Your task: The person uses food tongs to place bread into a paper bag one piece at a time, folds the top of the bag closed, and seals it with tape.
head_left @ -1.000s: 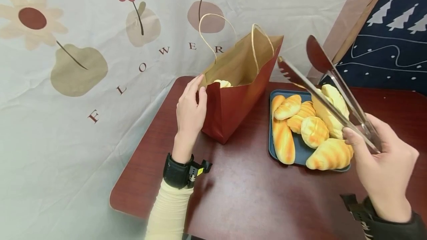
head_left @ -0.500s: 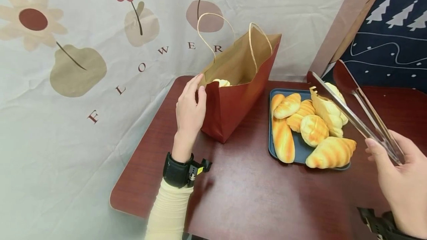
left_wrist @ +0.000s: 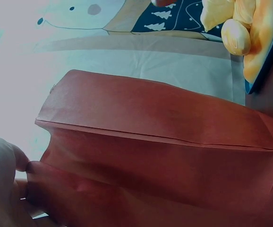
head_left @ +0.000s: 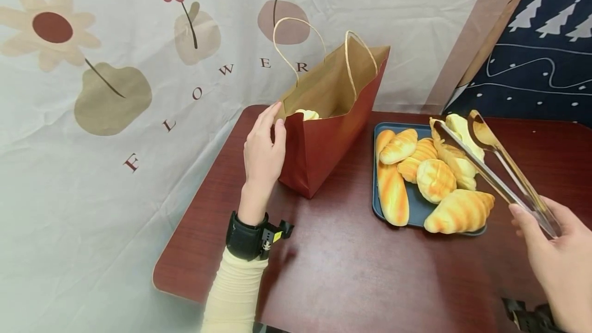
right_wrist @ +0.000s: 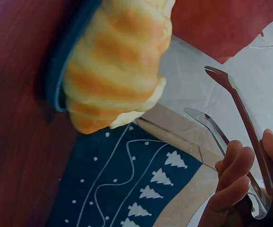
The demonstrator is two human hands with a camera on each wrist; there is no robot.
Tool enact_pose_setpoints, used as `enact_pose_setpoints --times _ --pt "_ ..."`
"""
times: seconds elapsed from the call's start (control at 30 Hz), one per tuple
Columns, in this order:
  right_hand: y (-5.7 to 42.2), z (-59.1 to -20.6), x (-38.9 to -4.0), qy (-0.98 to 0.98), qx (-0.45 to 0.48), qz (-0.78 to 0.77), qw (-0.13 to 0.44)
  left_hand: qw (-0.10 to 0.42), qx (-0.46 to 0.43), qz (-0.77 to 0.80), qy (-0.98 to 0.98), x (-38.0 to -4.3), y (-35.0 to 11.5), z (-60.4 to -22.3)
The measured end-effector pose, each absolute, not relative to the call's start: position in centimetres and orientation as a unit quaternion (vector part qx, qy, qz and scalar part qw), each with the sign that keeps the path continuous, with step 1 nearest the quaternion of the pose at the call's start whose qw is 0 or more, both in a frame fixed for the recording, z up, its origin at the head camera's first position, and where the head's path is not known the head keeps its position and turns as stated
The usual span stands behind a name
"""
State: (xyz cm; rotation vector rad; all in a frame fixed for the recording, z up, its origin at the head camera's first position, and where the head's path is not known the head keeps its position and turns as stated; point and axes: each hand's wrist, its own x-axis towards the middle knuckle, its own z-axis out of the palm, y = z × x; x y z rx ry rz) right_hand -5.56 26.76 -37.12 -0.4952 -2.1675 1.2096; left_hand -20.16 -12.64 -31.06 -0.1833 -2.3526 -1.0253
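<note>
My left hand (head_left: 264, 153) pinches the near top edge of a red paper bag (head_left: 324, 155) between thumb and fingers. The bag stands upright with its mouth open, and a pale yellow bread (head_left: 308, 114) shows inside. In my right hand (head_left: 557, 258) I hold metal food tongs (right_wrist: 246, 120), their arms spread apart. Their tips are at the pale yellow breads (head_left: 464, 135) at the tray's back right, one arm on each side; whether they touch is unclear. On the blue tray (head_left: 416, 204) also lie a long loaf (head_left: 393, 197), a round bun (head_left: 436, 181) and a large croissant (head_left: 460, 213).
A dark red-brown table (head_left: 351, 266) carries the bag and tray. Behind it hangs a pale cloth (head_left: 194, 117) with printed flowers. A navy cloth with white trees (head_left: 546, 66) hangs at the back right. Two twisted handles (head_left: 348, 60) rise above the bag.
My right hand has moved right and toward me, and the tongs have come down, tips lowered from above onto the pale breads. The left hand and bag have stayed put.
</note>
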Motion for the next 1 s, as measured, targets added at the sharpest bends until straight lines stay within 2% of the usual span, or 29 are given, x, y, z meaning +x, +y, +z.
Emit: enact_pose_setpoints --times 1.0 --pt "28.2 -39.2 -5.3 -0.861 -0.23 0.384 0.242 0.282 -0.068 -0.38 -0.879 -20.1 -12.5 -31.1"
